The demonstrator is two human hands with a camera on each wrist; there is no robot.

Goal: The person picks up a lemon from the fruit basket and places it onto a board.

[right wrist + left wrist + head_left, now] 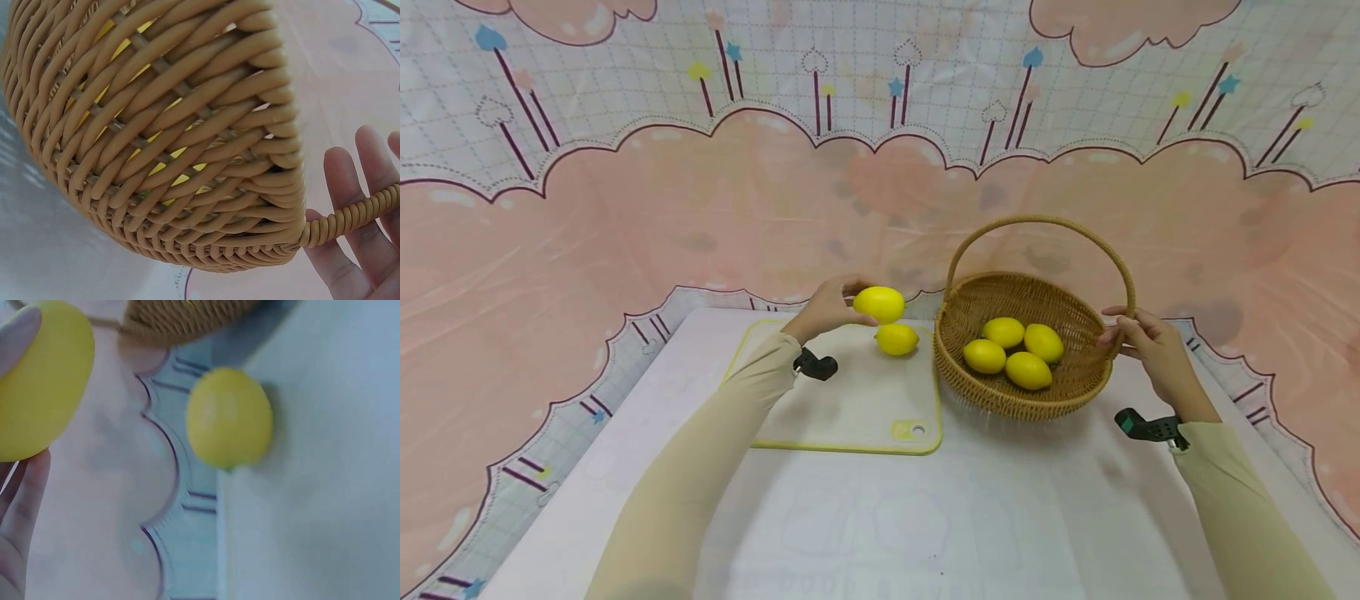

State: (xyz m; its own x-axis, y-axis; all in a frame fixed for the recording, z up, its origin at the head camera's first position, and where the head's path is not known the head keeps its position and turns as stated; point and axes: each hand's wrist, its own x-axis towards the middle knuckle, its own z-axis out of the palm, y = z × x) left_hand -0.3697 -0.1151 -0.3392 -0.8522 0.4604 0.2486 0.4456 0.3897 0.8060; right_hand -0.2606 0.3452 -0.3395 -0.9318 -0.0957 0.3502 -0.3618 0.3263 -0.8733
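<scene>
Beside the basket (1017,405), grips one lemon (881,305) with left hand (828,312), handle (1039,219) with right hand (1156,352); might drop lemon through slackened pinch.

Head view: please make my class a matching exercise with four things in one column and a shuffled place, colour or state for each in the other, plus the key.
Column one
1. Left hand
2. Right hand
3. Wicker basket
4. Chopping board

Column two
A. Whitish with a yellow edge
B. At one end of the handle
C. Holding a lemon
D. Four lemons show inside

Right pairs: 1-C, 2-B, 3-D, 4-A
</scene>
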